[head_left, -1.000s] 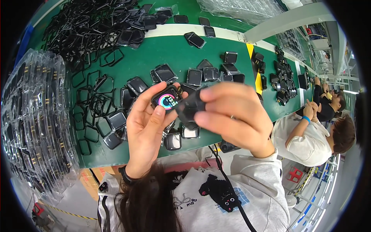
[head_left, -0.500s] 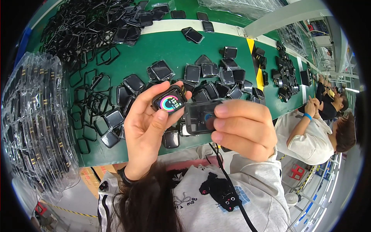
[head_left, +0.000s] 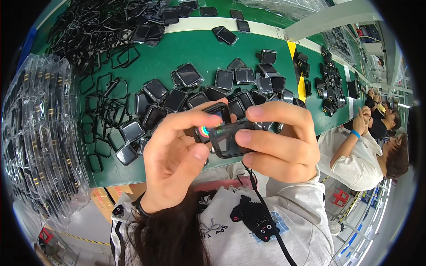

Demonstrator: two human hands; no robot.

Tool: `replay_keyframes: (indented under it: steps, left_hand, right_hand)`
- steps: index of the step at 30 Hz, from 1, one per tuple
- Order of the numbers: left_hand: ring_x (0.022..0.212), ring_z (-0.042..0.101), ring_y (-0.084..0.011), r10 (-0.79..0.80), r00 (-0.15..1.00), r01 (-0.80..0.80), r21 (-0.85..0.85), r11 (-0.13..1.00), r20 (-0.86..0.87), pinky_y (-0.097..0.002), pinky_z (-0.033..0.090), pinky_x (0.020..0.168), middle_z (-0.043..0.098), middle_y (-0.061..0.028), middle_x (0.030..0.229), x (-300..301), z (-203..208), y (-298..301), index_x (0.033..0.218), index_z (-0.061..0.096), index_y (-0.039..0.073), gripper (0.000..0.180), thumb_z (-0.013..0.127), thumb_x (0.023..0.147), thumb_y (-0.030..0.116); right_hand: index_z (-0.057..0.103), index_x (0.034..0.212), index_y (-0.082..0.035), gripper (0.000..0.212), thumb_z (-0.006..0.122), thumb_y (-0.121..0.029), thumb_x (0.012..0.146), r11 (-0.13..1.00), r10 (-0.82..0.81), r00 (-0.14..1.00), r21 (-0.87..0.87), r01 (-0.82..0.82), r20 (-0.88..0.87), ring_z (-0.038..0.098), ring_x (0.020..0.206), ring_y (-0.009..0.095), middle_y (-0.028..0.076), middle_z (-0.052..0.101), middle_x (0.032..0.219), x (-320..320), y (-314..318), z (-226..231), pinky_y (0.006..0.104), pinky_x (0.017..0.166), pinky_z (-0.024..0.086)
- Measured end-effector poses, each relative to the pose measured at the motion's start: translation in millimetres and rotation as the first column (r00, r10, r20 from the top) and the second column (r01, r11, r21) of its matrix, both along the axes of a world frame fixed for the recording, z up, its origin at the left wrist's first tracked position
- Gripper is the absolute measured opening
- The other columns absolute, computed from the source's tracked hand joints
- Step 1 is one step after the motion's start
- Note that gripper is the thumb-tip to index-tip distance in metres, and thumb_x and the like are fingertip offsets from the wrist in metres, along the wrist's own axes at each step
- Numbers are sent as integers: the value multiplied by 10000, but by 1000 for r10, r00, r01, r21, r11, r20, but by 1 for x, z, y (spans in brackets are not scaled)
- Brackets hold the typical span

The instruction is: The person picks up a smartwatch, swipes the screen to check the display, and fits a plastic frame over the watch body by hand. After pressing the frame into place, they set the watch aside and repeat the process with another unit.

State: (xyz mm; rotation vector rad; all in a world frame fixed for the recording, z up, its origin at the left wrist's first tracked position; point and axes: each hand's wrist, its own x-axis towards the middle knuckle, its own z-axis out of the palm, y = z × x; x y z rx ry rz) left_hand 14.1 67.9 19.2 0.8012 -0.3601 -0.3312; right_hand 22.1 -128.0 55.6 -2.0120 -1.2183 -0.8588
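My left hand (head_left: 171,155) grips a black smartwatch body (head_left: 203,132) whose lit screen shows a coloured ring. Between the fingers of my right hand (head_left: 284,144) is a see-through, black-rimmed watch cover (head_left: 225,144). The cover overlaps the watch's lower right part, hiding some of the screen; whether the two touch, I cannot tell. Beyond both hands, several dark square watch pieces in clear film (head_left: 188,74) lie scattered on the green table (head_left: 177,48). Loose black watch frames (head_left: 116,104) lie to the left of them.
Stacked clear plastic trays (head_left: 44,142) stand at the left edge. A large heap of black frames (head_left: 95,31) fills the far left. Dark parts (head_left: 328,84) lie past a yellow-black tape strip (head_left: 301,88). A co-worker (head_left: 355,153) sits at the right. A black cable (head_left: 266,213) hangs before me.
My left hand has tilted the watch and brought it against or behind the cover, its index finger now over the top. The cover in my right hand has shifted slightly.
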Motion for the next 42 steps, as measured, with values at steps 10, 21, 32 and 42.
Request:
replay_keyframes:
  steps: [10,21,32,42]
  left_hand:
    - [1089,562,-230,51,999,-51,251,967,6,-298,484,867,489,-270,1253,-3,17,7,992,558,-83,176,514,822,-93]
    - [974,592,-131,147,986,-165,493,854,75,-253,500,805,541,-233,1213,0,14,7,823,561,-58,105,568,735,-114]
    - [1027,598,-259,20,999,-3,416,909,-38,-346,497,870,528,-263,1228,3,12,10,793,568,-70,72,523,742,-94]
    - [1056,602,-325,68,997,-47,389,920,-40,-398,494,901,530,-285,1218,1,8,2,811,581,-84,136,474,729,-99]
  right_hand:
    - [586,769,13,192,675,-16,601,998,40,999,39,-42,30,639,891,351,143,648,952,-1,2,-3,344,659,575]
    - [612,759,-29,196,690,78,615,988,7,1000,-152,-6,1,640,912,272,94,657,903,-8,6,1,235,548,488]
    - [626,759,-43,164,679,43,630,989,77,997,-128,-78,-13,643,902,269,78,659,871,-8,5,1,224,513,426]
    - [625,713,-46,141,680,42,616,990,68,996,-128,-61,54,647,886,265,73,659,840,-7,7,-5,222,514,419]
